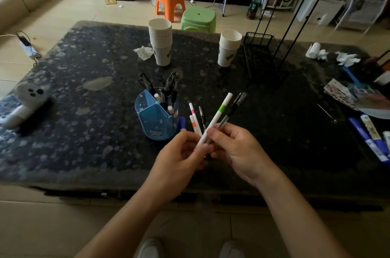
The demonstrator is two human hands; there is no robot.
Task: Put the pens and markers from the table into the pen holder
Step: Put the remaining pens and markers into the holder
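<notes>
While both hands met over the table's near edge, a bundle of pens was being sorted beside the holder.

Because the right hand (236, 148) and left hand (181, 152) pinched close together around the lower ends of the pens, the shafts fanned up and away: a white marker with a green band (219, 115) and a black pen (235, 106) leaned right, while pink-banded (192, 111) and orange-banded (193, 123) markers and another black pen (202, 117) stood nearer the left fingers; which hand gripped which I could not tell. The blue holder (156, 117) stood just left of the bundle on the dark table (84, 89), already holding several pens, so the drop looked short. More blue markers (367, 137) lay well apart at the right edge, apparently left for later.
</notes>
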